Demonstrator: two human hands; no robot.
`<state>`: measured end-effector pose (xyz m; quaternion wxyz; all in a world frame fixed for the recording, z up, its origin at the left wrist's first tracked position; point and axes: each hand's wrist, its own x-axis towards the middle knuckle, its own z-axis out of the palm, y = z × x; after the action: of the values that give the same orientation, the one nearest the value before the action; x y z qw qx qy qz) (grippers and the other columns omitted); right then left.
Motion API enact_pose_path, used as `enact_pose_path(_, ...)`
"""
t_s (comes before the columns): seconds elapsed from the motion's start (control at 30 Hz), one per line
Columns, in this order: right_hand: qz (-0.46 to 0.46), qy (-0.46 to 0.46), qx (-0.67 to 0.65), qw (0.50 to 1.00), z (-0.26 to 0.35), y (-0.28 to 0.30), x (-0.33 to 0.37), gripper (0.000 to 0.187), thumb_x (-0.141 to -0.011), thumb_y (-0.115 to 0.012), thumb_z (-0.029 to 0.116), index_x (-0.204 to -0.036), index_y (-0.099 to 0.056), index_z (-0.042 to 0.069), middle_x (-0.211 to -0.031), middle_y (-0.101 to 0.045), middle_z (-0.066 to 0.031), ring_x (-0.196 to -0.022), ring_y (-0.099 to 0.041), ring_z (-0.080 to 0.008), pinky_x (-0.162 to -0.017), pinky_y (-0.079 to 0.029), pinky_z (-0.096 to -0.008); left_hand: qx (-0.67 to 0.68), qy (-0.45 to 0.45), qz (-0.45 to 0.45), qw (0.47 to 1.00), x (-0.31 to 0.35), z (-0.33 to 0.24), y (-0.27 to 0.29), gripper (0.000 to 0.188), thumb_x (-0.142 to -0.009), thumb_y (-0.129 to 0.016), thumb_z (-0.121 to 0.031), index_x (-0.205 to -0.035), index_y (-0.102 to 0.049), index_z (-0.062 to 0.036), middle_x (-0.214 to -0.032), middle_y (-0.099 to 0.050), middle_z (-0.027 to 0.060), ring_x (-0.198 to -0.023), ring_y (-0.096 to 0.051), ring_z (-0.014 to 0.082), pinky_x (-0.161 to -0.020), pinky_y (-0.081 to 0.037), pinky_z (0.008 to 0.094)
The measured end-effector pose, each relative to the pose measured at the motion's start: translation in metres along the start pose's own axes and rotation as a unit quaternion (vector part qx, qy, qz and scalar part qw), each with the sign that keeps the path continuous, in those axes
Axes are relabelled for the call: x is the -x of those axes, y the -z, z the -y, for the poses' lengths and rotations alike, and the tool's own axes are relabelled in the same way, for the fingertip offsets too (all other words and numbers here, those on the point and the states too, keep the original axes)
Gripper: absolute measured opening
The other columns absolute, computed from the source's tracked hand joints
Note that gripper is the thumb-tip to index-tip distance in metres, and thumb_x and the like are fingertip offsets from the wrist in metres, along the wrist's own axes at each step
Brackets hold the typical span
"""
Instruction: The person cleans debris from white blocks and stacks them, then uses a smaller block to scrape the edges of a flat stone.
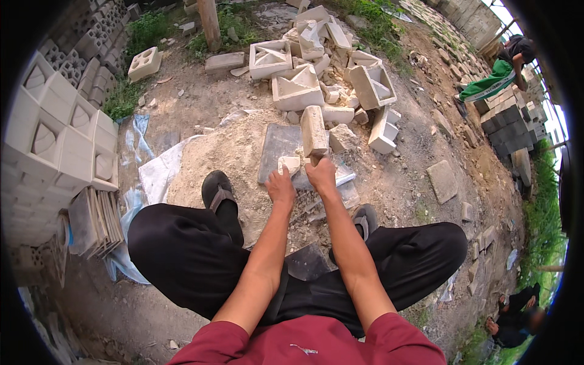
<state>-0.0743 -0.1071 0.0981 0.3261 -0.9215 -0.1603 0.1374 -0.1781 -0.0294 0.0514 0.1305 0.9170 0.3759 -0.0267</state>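
My right hand (321, 173) is closed around the short handle of a mallet with a thick, tan, block-shaped head (314, 131). The mallet's head points away from me, over the right edge of a dark flat slab (277, 151). Just left of it, the fingers of my left hand (281, 185) grip a small pale chunk of broken block (289, 163) at the slab's near part. Pale crumbs and powder (210, 167) lie around the slab, between my feet and beyond. A rough broken lump (344, 138) rests right of the mallet.
Broken, hollow pale blocks (298, 88) are heaped just beyond the slab. Stacked patterned blocks (58, 121) form a wall at left, with leaning thin boards (96, 222) nearby. One person in green trousers (493, 82) bends by grey blocks; another (517, 316) is at lower right.
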Motion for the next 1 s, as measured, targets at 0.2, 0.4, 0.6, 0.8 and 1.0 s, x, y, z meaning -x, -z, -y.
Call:
enact_pose_path(0.2, 0.026, -0.009, 0.024, 0.999, -0.030, -0.024, 0.024, 0.062, -0.076, -0.068, 0.027, -0.114, -0.042, -0.013, -0.095, -0.063, -0.0343, -0.094, -0.062, -0.0477, -0.085, -0.050, -0.0482, 0.041, 0.037, -0.026, 0.998, -0.001, 0.006, 0.002, 0.060, -0.079, -0.065, -0.016, -0.137, -0.047, -0.0134, -0.113, -0.053, 0.0127, -0.108, -0.051, 0.0290, -0.090, -0.040, 0.0450)
enact_pose_path(0.4, 0.082, -0.026, 0.047, 0.995, -0.008, -0.004, 0.001, 0.059, -0.074, -0.068, 0.029, -0.110, -0.049, -0.013, -0.098, -0.063, -0.0332, -0.096, -0.062, -0.0455, -0.086, -0.051, -0.0471, 0.064, 0.065, -0.028, 0.995, -0.001, 0.016, 0.004, 0.061, -0.079, -0.065, -0.016, -0.137, -0.047, -0.0145, -0.111, -0.053, 0.0124, -0.108, -0.052, 0.0294, -0.090, -0.040, 0.0452)
enact_pose_path(0.6, 0.018, -0.022, 0.013, 1.000, 0.006, -0.017, 0.019, 0.058, -0.077, -0.067, 0.028, -0.113, -0.044, -0.012, -0.097, -0.063, -0.0331, -0.097, -0.062, -0.0462, -0.086, -0.050, -0.0485, 0.049, 0.062, -0.042, 0.996, -0.005, 0.020, -0.002, 0.058, -0.081, -0.063, -0.017, -0.136, -0.047, -0.0142, -0.109, -0.052, 0.0119, -0.108, -0.052, 0.0297, -0.089, -0.041, 0.0447)
enact_pose_path(0.8, 0.093, -0.025, 0.064, 0.993, -0.006, 0.000, -0.004, 0.060, -0.075, -0.071, 0.027, -0.113, -0.049, -0.013, -0.100, -0.063, -0.0343, -0.099, -0.061, -0.0461, -0.088, -0.050, -0.0456, 0.058, 0.068, -0.011, 0.996, -0.004, 0.011, 0.001, 0.061, -0.081, -0.062, -0.015, -0.139, -0.043, -0.0120, -0.111, -0.052, 0.0134, -0.109, -0.051, 0.0295, -0.088, -0.041, 0.0452)
enact_pose_path(1.0, 0.000, -0.018, -0.041, 0.999, 0.021, 0.006, -0.001, 0.053, -0.074, -0.067, 0.029, -0.104, -0.054, -0.013, -0.096, -0.063, -0.0344, -0.097, -0.062, -0.0445, -0.084, -0.051, -0.0462, 0.063, 0.074, -0.005, 0.995, 0.003, 0.015, 0.004, 0.064, -0.081, -0.062, -0.013, -0.141, -0.040, -0.0121, -0.114, -0.051, 0.0137, -0.109, -0.052, 0.0299, -0.088, -0.041, 0.0454)
